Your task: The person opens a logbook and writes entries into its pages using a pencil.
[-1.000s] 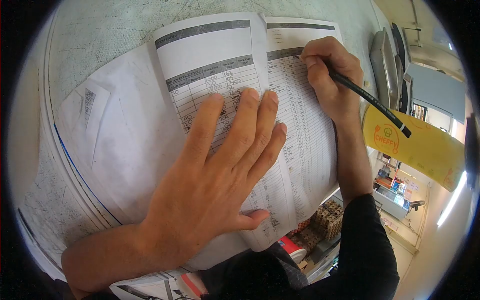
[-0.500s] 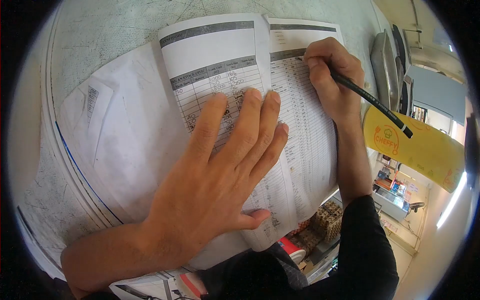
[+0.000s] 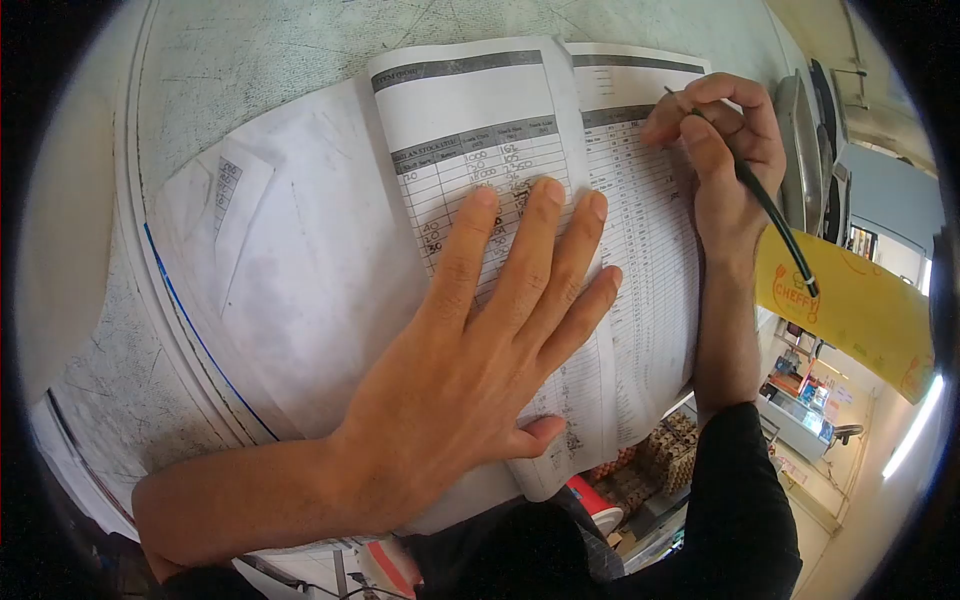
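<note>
Left hand (image 3: 455, 365) spread flat on left page (image 3: 460, 97); right hand (image 3: 735, 185) apart from it, fingers pinching pencil (image 3: 783, 232) over right page (image 3: 640, 210). Pages rest on table (image 3: 250, 55). Apparent step: writing. Pencil contact unclear. Next stroke calls for pages steady, pencil on paper

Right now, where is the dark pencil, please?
In the head view, the dark pencil is at upper right, in the right hand, its tip near the printed sheet, its rear end seen against the yellow CHEFFY-marked item.
</note>
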{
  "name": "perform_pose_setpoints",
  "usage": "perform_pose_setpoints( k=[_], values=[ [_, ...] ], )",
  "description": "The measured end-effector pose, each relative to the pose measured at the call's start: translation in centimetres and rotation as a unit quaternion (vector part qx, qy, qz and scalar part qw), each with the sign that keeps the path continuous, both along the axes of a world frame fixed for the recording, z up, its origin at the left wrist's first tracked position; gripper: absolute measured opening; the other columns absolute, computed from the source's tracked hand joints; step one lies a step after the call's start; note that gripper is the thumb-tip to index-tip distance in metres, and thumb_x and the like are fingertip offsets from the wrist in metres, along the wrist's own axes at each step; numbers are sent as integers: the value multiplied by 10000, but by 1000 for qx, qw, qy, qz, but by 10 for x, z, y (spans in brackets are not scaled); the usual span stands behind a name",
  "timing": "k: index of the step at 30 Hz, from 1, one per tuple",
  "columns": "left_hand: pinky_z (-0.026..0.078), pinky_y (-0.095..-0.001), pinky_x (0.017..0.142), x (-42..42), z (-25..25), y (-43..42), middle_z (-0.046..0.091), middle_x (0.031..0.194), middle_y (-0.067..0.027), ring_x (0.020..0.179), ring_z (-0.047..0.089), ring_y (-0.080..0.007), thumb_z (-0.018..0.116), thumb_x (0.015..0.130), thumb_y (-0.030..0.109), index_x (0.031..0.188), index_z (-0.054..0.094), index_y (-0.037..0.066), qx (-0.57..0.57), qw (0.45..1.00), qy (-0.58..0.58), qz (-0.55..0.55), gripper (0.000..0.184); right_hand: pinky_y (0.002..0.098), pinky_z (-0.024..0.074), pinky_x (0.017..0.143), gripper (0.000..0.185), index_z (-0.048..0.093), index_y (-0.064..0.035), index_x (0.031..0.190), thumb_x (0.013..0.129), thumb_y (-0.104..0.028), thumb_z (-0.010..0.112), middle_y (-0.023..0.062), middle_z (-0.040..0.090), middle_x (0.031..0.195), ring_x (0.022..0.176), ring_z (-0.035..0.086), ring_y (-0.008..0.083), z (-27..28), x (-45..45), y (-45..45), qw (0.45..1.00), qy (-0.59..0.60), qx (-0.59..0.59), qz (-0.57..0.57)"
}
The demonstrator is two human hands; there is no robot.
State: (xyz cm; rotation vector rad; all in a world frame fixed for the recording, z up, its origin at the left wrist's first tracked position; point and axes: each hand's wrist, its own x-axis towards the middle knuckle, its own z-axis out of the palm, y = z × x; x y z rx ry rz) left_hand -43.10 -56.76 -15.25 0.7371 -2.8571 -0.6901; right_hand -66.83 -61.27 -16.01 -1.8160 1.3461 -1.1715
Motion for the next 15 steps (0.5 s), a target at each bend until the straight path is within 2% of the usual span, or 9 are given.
perform_pose_setpoints(
  k=[2, 3, 6, 7, 9, 15],
  values=[
    [186, -527, 1055, -1, 3, -2, 257, 1426, -163, 1299, 205, -367, 602, 585, 694, 1300, 433, 164, -6, 1000, -6, -5, 906, 186, 435, 581, 114, 569, -8, 899, 792, -35, 541, 60, 612, 725, 630, 564, 97, 3, 7, 3, 996, -72, 51, -18],
    [187, -534, 1052, -1, 4, -2, 261, 1424, -164, 1297, 209, -366, 611, 580, 686, 1287, 448, 163, -12, 1000, -11, -2, 895, 186, 435, 581, 114, 569, -8, 899, 792, -35, 541, 60, 612, 725, 630, 564, 97, 4, 6, 4, 996, -67, 50, -22],
    [192, -540, 1048, -3, 4, -2, 270, 1419, -165, 1291, 217, -363, 629, 570, 671, 1264, 476, 160, -12, 1000, -10, 1, 875, 192, 365, 476, 49, 576, -11, 762, 743, -21, 532, 13, 547, 624, 525, 471, 58, 6, 2, 5, 996, 56, 68, -31],
    [196, -540, 1047, -3, 4, -2, 275, 1416, -164, 1288, 221, -362, 638, 566, 664, 1253, 488, 159, -5, 1000, -11, 6, 866, 192, 365, 476, 49, 576, -11, 762, 743, -21, 532, 13, 547, 624, 525, 471, 58, 5, 0, 4, 995, 58, 69, -32],
    [201, -536, 1047, -2, 3, -1, 277, 1415, -164, 1287, 223, -360, 644, 557, 661, 1253, 489, 158, -7, 1000, -11, 8, 873, 187, 346, 465, 55, 573, -8, 772, 740, -32, 534, 6, 543, 608, 522, 464, 44, 2, -3, 2, 990, 134, 25, 25],
    [202, -528, 1050, -1, 2, -1, 283, 1410, -168, 1287, 223, -358, 660, 550, 648, 1257, 486, 152, -4, 1000, -4, 10, 881, 196, 345, 456, 64, 576, -32, 784, 748, -73, 543, 14, 539, 586, 497, 460, 52, 4, 11, 3, 997, 42, 53, -30]
  ],
)
